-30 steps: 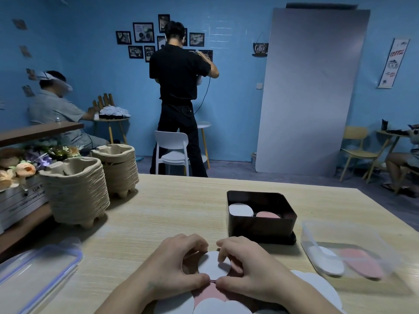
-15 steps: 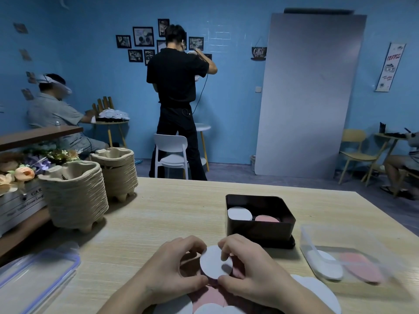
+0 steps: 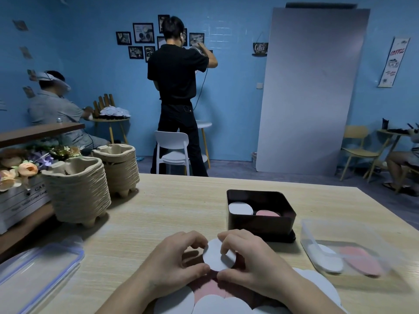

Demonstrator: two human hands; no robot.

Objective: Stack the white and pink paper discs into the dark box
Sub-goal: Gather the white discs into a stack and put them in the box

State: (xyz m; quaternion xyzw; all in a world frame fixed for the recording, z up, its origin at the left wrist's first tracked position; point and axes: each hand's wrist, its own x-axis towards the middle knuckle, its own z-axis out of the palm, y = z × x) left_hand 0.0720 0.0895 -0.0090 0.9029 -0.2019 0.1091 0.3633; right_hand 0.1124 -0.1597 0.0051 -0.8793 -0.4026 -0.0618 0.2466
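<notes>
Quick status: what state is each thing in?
dark box: open, white stack and pink stack inside
white disc: lifted, tilted, in both hands
left hand: grip on disc's left edge
right hand: grip on disc's right side
clear container: open, discs inside
lid: off, flat on table

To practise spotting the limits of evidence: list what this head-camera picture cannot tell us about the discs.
Head view:
1. Stack heights in the dark box: its near wall hides them.
2. Loose discs nearest the person: cut off by the bottom edge, partly under the right hand.
3. Held white disc: one sheet or several, too thin to tell.
</notes>
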